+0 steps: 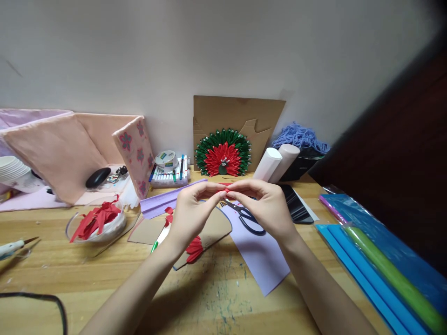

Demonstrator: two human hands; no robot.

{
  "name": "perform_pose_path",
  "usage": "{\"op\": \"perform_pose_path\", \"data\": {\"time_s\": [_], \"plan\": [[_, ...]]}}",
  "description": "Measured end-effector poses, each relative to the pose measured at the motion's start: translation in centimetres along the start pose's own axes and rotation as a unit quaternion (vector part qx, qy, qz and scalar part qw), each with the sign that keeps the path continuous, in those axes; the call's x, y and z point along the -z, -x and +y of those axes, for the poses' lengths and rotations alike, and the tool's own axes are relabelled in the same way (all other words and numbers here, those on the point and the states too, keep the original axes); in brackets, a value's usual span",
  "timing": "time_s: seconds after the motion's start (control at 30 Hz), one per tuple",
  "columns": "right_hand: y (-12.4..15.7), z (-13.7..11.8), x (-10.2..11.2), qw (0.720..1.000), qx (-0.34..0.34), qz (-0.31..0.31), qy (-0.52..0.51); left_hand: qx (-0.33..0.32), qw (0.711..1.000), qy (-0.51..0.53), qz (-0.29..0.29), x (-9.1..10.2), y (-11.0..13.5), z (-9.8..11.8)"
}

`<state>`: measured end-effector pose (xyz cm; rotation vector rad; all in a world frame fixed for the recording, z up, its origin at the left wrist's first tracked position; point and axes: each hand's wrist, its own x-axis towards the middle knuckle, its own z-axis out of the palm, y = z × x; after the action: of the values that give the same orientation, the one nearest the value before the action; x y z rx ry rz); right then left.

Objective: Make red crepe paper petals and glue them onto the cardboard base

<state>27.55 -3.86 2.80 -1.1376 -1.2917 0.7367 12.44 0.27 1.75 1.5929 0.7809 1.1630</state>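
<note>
My left hand (193, 211) and my right hand (265, 207) meet fingertip to fingertip above the wooden table (216, 298). Both pinch a small red paper piece (226, 189) between thumbs and forefingers; most of it is hidden by the fingers. Below the hands lie black-handled scissors (246, 216) on a lilac paper sheet (258, 251). A brown cardboard piece (209, 232) with red paper petals (194, 249) glued to it sits under my left wrist.
A clear bowl of red paper strips (96, 223) stands at left. A green-and-red paper fan ornament (223, 153) leans on cardboard at the wall. Marker pens (170, 176), white rolls (275, 164), blue yarn (300, 137), a black phone (296, 207) and blue and green sheets (380, 260) surround the area.
</note>
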Motion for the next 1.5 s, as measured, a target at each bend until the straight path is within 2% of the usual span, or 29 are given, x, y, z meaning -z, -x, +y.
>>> {"op": "perform_pose_path", "data": {"time_s": [0.3, 0.6, 0.7, 0.83, 0.93, 1.27, 1.5], "plan": [[0.1, 0.0, 0.0, 1.0, 0.018, -0.004, 0.01, -0.022, 0.999, -0.038, 0.008, -0.1, 0.4, 0.6], [0.1, -0.1, 0.1, 0.997, 0.05, -0.02, 0.048, -0.071, 0.992, -0.102, 0.014, 0.2, 0.4, 1.1], [0.1, 0.0, 0.2, 0.997, 0.048, -0.033, 0.04, -0.056, 0.994, -0.089, 0.008, 0.2, 0.5, 1.4], [0.2, 0.0, 0.3, 0.996, 0.061, -0.043, 0.051, 0.003, 1.0, -0.002, -0.024, 0.2, 0.4, 1.5], [0.2, 0.0, 0.3, 0.994, 0.076, -0.043, 0.07, 0.02, 0.999, 0.034, -0.032, 0.3, 0.3, 1.5], [0.2, -0.1, 0.5, 0.993, 0.071, -0.039, 0.089, 0.002, 0.999, -0.032, -0.02, 0.6, 0.5, 1.9], [0.2, -0.3, 0.6, 0.983, 0.12, -0.06, 0.125, -0.006, 0.999, -0.024, -0.039, 0.6, 0.5, 1.8]]}}
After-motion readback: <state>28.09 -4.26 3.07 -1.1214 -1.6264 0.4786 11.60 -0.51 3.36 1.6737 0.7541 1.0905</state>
